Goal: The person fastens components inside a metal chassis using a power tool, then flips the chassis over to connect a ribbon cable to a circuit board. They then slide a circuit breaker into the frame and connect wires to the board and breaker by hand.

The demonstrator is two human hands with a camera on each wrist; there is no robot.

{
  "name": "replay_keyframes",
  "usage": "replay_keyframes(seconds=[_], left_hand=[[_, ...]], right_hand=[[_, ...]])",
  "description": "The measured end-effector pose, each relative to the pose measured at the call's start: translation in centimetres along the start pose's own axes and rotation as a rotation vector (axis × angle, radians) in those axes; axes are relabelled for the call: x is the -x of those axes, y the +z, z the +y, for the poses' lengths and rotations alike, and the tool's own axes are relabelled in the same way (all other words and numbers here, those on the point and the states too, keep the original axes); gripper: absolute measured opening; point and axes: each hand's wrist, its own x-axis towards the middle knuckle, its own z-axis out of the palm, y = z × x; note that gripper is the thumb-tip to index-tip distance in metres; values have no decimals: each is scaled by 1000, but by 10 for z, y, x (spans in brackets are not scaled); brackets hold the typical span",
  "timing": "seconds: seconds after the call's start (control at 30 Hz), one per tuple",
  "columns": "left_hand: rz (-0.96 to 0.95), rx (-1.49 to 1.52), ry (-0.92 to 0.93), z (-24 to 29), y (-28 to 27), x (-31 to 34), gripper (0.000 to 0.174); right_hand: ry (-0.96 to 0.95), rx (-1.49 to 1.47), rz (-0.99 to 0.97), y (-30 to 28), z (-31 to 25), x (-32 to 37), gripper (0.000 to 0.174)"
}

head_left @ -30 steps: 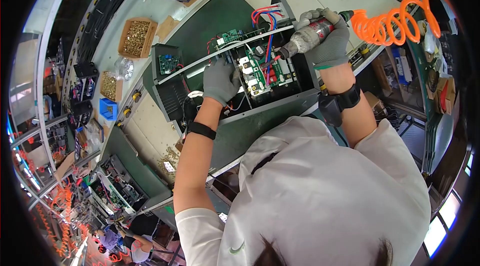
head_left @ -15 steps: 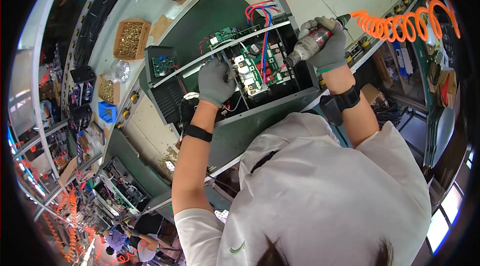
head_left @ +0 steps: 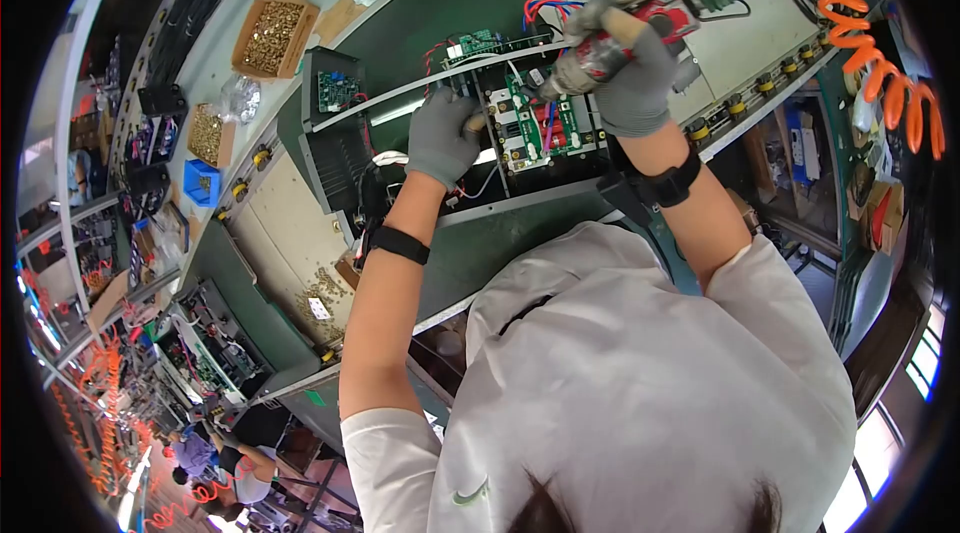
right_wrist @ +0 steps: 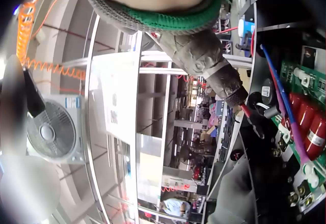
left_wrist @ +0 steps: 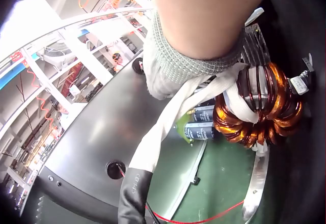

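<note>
Far left: blue bin [head_left: 202,183], then box of brass-coloured fasteners [head_left: 275,36] on the bench [head_left: 292,233]. Next, open black chassis [head_left: 325,173], sitting on a green mat [head_left: 410,3]. Left hand [head_left: 443,140] is inside it, fingers bent beside the green board [head_left: 565,141]; can't tell if it's gripping anything. Copper coil [left_wrist: 260,107] near that wrist. Driver [head_left: 592,63] angles down over the board, tip contact unclear, right hand [head_left: 637,83] clamped round its body. Orange coiled hose [head_left: 850,25] far right.

nothing readable; the black sleeve [left_wrist: 134,196] bears illegible print.
</note>
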Motion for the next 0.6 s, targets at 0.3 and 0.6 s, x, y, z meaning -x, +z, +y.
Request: replay_keyframes(seconds=[0.3, 0.6], left_hand=[[-19, 16, -30, 1, 0, 1, 18], [8, -33, 10, 1, 2, 1, 19]], right_hand=[[92, 104, -259, 25, 33, 8, 22], [152, 225, -390, 26, 34, 17, 23]])
